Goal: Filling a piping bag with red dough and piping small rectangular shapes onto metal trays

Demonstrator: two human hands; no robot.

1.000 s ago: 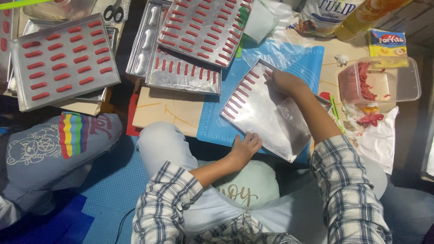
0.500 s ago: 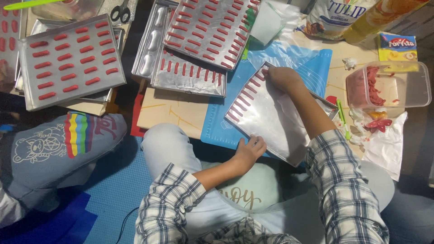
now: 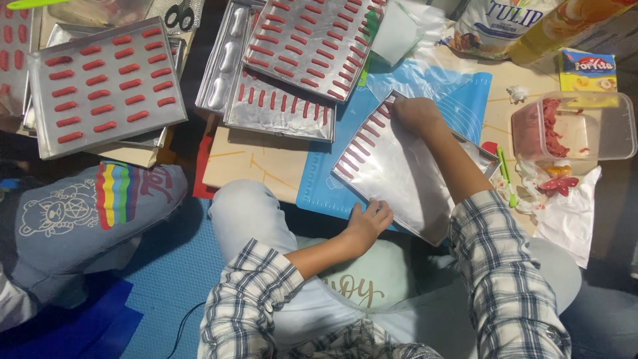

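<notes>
Blue mat (image 3: 458, 100) underlies tray (image 3: 405, 179), fingers (image 3: 380, 210) gripping its near edge.

The right hand (image 3: 415, 114) lies over the far corner of the metal tray (image 3: 399, 176), so whatever its fingertips touch there is hidden, and the forearm covers the tray's right edge. The tray of red strips (image 3: 10, 46) at the top left is cut by the picture's edge. The red stuff in the clear plastic tub (image 3: 575, 126) is too blurred to name.
</notes>
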